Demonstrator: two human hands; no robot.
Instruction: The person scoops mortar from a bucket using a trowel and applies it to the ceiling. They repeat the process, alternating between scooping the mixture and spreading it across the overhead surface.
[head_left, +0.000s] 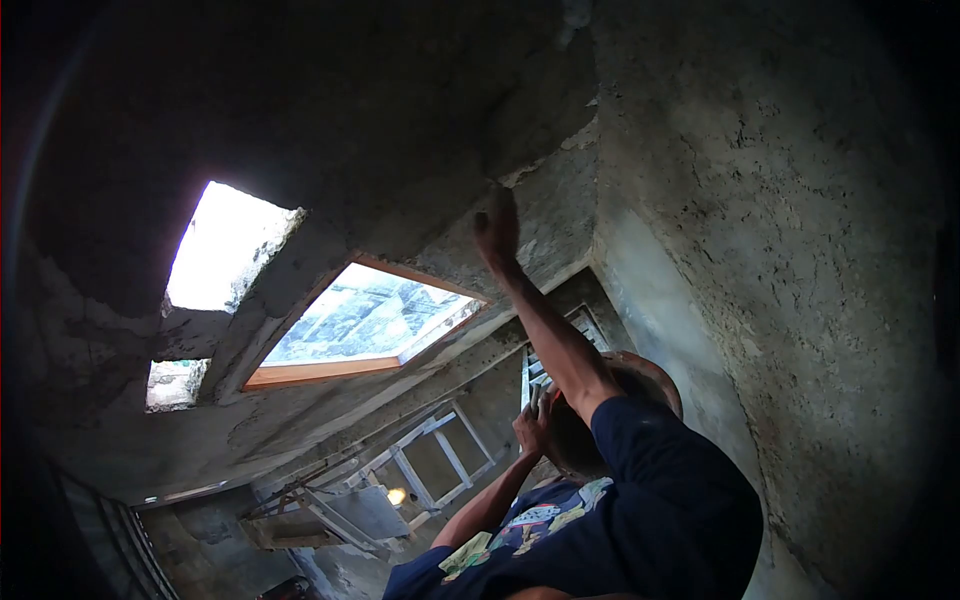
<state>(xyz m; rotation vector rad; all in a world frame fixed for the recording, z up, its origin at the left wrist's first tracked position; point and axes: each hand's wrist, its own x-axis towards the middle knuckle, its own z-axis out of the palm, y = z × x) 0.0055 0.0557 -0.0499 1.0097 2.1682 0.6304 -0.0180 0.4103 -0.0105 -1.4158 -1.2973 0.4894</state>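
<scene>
My right arm reaches up toward the dark, rough plastered surface (420,120). My right hand (499,228) is at or close to that surface. Its thumb stands apart and the dark fingers appear stretched out, with nothing visible in them. Lower down, my left hand (535,425) is closed on the edge of a round, dark pan-like container (580,440) with a reddish rim. My right upper arm partly covers this container, and its contents are hidden. Whether my right hand presses on the surface cannot be made out.
A wood-framed window opening (325,374) and a bright hole (225,245) are to the left, with a smaller hole (177,385) below. Rough wall (800,250) rises at right. A pale ladder-like frame (450,455) and a lit lamp (397,496) are in the background.
</scene>
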